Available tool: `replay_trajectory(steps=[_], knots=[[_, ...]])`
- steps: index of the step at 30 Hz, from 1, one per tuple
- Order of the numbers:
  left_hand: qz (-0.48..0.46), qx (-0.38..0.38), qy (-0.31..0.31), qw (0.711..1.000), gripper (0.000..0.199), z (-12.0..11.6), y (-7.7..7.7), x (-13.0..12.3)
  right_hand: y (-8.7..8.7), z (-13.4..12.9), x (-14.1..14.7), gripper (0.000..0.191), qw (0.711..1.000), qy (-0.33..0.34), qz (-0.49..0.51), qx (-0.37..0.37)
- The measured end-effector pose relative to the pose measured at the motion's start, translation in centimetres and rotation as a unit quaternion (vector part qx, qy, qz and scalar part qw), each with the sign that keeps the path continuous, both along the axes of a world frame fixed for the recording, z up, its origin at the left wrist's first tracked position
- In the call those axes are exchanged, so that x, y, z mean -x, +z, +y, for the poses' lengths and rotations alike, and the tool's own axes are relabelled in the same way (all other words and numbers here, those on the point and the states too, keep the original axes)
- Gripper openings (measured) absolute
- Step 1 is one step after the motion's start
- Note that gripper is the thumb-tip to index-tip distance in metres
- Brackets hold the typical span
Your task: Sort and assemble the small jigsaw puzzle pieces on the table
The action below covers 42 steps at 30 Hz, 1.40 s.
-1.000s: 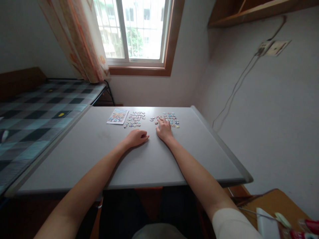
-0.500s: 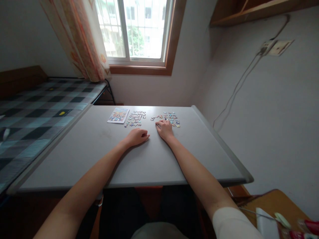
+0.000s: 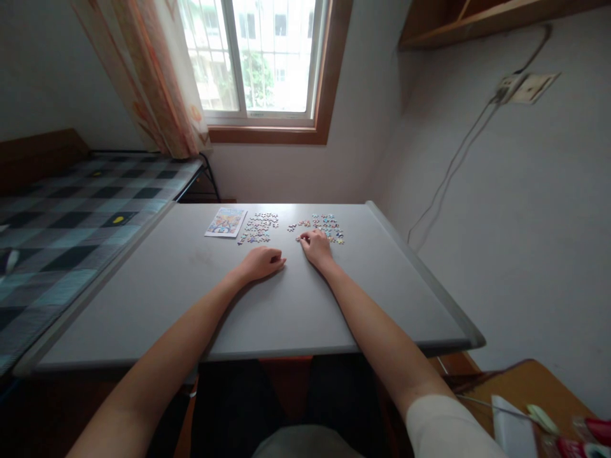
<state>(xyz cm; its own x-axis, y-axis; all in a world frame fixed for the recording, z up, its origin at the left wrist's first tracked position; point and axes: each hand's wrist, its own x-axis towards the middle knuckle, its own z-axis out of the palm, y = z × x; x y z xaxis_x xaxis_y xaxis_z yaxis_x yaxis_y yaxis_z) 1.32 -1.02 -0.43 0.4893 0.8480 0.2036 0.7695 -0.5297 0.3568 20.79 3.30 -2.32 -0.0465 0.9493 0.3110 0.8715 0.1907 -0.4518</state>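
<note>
Loose jigsaw pieces lie in two groups on the grey-white table (image 3: 305,305), a left group (image 3: 260,227) and a right group (image 3: 329,222). My right hand (image 3: 316,247) rests at the near edge of the right group, its fingertips pinched at a small puzzle piece (image 3: 298,238) on the tabletop. Part of that group is hidden behind the hand. Below the left group, my left hand (image 3: 261,262) lies on the table with its fingers curled in; nothing shows in it. A colourful picture sheet (image 3: 226,222) lies left of the pieces.
A bed with a checked cover (image 3: 143,191) stands along the table's left side. Beyond the table are a window (image 3: 267,57) and a curtain (image 3: 138,70). A cable (image 3: 451,172) hangs on the right wall. At lower right is a wooden surface (image 3: 539,381) with small items.
The fingers of my right hand have shifted slightly, and the puzzle piece by their tips shows more clearly. My left hand stays put. The view has moved a little.
</note>
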Motion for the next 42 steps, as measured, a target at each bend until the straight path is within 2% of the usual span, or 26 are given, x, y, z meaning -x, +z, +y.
replay_trajectory(steps=[9, 17, 21, 23, 26, 28, 30, 33, 42], knots=[[0.000, 0.004, 0.002, 1.000, 0.039, 0.0, 0.0, 0.0, -0.3, 0.5, -0.2, 0.019, 1.000, 0.003, 0.030, -0.011], [-0.002, 0.007, 0.001, 1.000, 0.038, 0.2, -0.2, 0.1, -0.2, 0.4, -0.1, 0.020, 0.999, -0.034, 0.035, -0.001], [-0.004, 0.004, -0.005, 1.000, 0.038, 0.2, -0.1, 0.2, -0.1, 0.5, -0.3, 0.016, 0.994, -0.025, 0.109, -0.008], [-0.006, 0.008, -0.002, 1.000, 0.038, 0.3, -0.2, 0.2, 0.0, 0.7, -0.4, 0.016, 0.977, 0.013, 0.213, -0.014], [-0.035, 0.012, 0.011, 0.999, 0.034, 0.4, -0.3, 0.1, 0.2, 0.8, -0.2, 0.020, 0.921, 0.085, 0.379, -0.017], [-0.072, 0.010, 0.027, 0.997, 0.028, 0.5, -0.3, 0.1, 0.3, 0.6, 0.2, 0.022, 0.891, 0.141, 0.431, 0.014], [-0.101, 0.008, 0.042, 0.994, 0.024, 0.5, -0.3, 0.2, 0.5, 0.0, 0.8, 0.023, 0.877, 0.200, 0.433, 0.058], [-0.105, 0.007, 0.052, 0.993, 0.027, 0.6, -0.3, 0.3, 0.7, -0.9, 1.5, 0.021, 0.882, 0.247, 0.393, 0.085], [-0.041, 0.019, 0.033, 0.998, 0.029, 0.7, -0.3, 0.6, 1.1, -1.3, 1.4, 0.015, 0.921, 0.260, 0.279, 0.084]])
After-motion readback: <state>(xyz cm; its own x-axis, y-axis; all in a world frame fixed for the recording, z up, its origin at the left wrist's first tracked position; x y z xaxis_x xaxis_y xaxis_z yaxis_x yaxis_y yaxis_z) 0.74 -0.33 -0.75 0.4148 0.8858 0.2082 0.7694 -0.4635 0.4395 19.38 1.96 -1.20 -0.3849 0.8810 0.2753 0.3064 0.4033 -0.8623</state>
